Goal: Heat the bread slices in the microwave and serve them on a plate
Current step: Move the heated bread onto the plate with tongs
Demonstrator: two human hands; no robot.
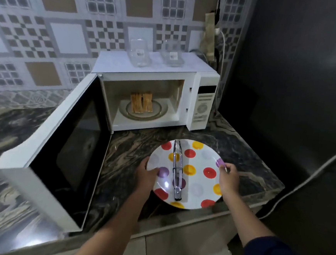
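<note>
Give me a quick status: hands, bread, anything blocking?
Left hand and right hand grip the plate, tongs lying on it. Bread slices upright in open microwave. Nothing blocking.

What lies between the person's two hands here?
The head view shows a round white plate with coloured dots there, its rim held by the left hand and right hand, with shiny metal tongs lying across its middle.

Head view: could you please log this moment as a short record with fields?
microwave: on counter, door open
bread: slices upright on turntable inside
plate: dotted, before microwave, held at both rims
tongs: lying on plate
left hand: grips plate's left rim
right hand: grips plate's right rim
jars: two, clear, atop microwave
</note>
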